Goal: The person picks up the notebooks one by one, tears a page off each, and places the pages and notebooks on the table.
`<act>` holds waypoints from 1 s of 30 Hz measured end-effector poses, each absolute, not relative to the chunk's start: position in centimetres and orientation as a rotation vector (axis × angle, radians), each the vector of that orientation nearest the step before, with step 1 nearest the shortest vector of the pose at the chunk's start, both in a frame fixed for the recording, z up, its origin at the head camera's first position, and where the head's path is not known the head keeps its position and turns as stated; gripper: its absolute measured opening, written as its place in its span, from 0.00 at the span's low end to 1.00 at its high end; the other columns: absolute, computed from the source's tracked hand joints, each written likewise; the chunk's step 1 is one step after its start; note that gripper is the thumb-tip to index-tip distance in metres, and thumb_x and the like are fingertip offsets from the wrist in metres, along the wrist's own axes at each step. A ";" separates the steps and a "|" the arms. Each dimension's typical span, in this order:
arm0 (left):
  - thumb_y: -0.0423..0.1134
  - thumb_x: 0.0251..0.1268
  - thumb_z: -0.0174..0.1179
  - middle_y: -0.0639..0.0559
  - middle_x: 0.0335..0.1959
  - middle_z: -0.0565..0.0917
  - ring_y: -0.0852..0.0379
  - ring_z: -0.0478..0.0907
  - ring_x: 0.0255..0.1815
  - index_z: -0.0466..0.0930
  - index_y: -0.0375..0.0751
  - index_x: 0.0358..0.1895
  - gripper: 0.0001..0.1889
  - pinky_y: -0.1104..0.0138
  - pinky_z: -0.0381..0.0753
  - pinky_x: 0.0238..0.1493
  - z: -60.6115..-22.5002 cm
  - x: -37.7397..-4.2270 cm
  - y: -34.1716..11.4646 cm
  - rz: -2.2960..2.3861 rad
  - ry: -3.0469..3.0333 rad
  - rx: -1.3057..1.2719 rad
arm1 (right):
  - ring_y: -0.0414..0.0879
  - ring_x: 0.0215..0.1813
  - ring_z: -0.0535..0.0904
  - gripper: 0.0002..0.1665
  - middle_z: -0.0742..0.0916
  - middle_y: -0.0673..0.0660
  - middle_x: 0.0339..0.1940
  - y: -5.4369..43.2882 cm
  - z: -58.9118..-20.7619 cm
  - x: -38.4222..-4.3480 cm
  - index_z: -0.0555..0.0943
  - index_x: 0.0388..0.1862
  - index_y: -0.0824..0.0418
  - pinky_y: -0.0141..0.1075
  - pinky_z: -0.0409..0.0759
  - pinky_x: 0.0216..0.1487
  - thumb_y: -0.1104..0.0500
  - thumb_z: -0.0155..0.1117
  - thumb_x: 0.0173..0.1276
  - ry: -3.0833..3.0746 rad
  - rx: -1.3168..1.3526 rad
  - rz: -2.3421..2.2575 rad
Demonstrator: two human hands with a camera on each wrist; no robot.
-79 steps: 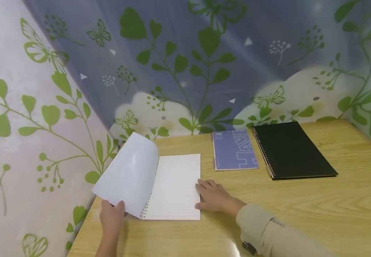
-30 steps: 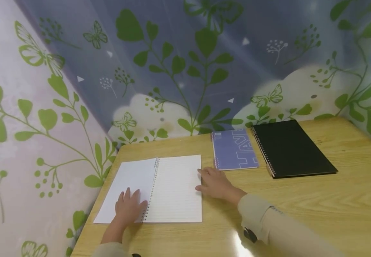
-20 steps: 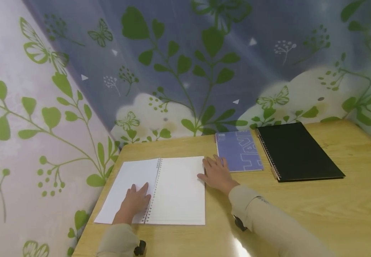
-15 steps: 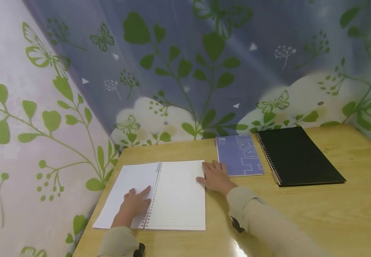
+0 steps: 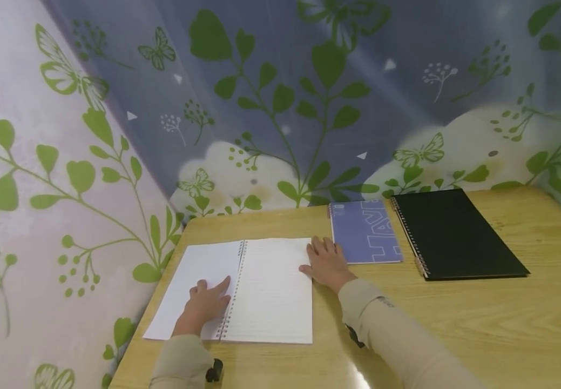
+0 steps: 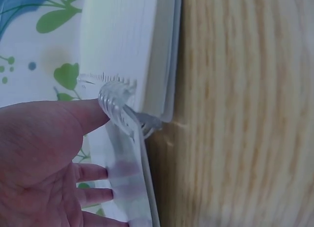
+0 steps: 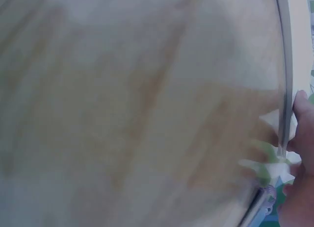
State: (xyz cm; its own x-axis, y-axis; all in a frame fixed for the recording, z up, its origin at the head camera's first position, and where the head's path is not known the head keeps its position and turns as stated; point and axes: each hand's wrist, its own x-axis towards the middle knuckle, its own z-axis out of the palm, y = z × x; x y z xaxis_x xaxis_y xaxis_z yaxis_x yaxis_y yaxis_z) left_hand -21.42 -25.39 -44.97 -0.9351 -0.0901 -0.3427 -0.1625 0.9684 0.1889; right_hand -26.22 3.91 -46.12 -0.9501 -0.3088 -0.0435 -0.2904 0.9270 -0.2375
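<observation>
A spiral notebook (image 5: 275, 297) lies open and flat on the wooden table, a lined page on the right and a plain white side on the left. My left hand (image 5: 207, 302) rests on that plain side with fingers extended. In the left wrist view its thumb reaches the spiral binding (image 6: 115, 102), and the other fingers lie straight on the white sheet. At the notebook's right edge is my right hand (image 5: 328, 263), thumb on the lined page and fingers spread along the edge. The right wrist view catches this hand (image 7: 305, 138) against the page block's side.
A blue-purple spiral notebook (image 5: 358, 237) lies just behind and right of my right hand. Farther right is a larger black spiral notebook (image 5: 455, 232). A curtain with leaves and butterflies (image 5: 261, 108) hangs along the back and left of the wooden table (image 5: 455, 329).
The raised left-hand sheet has come down flat. My left hand let go of its corner and moved right, onto it beside the spiral. My right hand slid a little up the right edge.
</observation>
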 end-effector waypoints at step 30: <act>0.48 0.70 0.43 0.26 0.69 0.42 0.26 0.42 0.69 0.53 0.63 0.70 0.26 0.31 0.57 0.56 -43.4 -21.5 -24.6 0.376 2.674 -0.241 | 0.40 0.11 0.67 0.19 0.69 0.50 0.10 2.1 -46.4 -24.1 0.68 0.20 0.59 0.30 0.70 0.16 0.53 0.52 0.70 2.547 0.002 -1.562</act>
State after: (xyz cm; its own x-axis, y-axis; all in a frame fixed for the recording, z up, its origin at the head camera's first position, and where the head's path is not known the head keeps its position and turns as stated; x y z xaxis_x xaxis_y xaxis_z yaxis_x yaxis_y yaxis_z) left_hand -21.51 -24.65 -43.42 -0.8937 -0.1092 -0.4352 -0.2250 0.9483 0.2240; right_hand -24.09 2.08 -46.39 -0.9882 -0.0791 -0.1315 0.0814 0.4565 -0.8860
